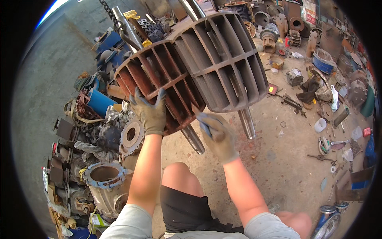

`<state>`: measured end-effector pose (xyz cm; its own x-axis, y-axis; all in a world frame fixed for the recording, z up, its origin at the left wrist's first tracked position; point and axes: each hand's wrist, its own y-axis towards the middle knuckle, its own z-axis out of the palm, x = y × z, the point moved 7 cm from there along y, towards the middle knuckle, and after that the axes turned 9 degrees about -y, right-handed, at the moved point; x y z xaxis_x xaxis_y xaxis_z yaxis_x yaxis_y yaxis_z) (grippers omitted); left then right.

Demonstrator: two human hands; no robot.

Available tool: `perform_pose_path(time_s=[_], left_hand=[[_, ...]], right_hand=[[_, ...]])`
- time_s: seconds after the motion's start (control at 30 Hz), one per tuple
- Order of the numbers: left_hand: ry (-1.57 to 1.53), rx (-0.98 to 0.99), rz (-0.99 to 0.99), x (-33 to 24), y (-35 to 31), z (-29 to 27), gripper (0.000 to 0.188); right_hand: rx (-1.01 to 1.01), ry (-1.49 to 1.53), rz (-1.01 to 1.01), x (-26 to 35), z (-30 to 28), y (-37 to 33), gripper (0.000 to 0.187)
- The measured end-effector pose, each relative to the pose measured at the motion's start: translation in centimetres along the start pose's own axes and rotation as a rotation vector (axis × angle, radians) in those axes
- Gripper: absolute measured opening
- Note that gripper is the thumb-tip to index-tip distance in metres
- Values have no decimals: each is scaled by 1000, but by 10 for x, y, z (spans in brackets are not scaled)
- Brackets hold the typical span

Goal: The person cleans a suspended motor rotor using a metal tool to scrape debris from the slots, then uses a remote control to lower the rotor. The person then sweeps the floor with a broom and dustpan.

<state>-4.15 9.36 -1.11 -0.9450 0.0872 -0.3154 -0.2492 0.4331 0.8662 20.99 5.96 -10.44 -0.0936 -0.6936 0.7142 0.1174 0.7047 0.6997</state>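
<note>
Two heavy vaned metal rotors hang side by side in front of me. The left rotor (181, 85) is rusty reddish-brown, and the right rotor (215, 67) is dull grey; both have bright steel shafts poking out. My left hand (149, 111), in a grey work glove, lies against the vanes of the reddish rotor with its fingers spread. Beside that rotor's lower right edge, my gloved right hand (217, 133) is closed and blurred by motion. A thin brownish tip shows at its fingers near the vanes; the rest of what it holds is hidden.
A chain (109, 12) comes down to the left rotor's shaft (127, 30). Flanged castings, including a blue-rimmed housing (104, 175), crowd the left side. Along the right lie scattered parts, a white cup (320, 125) and a blue basin (324, 61) on the concrete floor (278, 159).
</note>
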Motion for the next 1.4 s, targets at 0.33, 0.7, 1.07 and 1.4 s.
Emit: perform_pose_path(time_s=[0.33,0.7,1.07,1.4], left_hand=[[-523,-6,-287,53,38,12,72],[-689,122,-306,47,52,32,55],[-852,145,-325,48,52,37,54],[-742,188,-308,53,54,36,59]], right_hand=[[113,-2,-243,8,28,43,36],[-47,68,-259,10,45,65,34],[-84,39,-221,14,56,70,32],[-77,-9,-189,25,57,69,31]])
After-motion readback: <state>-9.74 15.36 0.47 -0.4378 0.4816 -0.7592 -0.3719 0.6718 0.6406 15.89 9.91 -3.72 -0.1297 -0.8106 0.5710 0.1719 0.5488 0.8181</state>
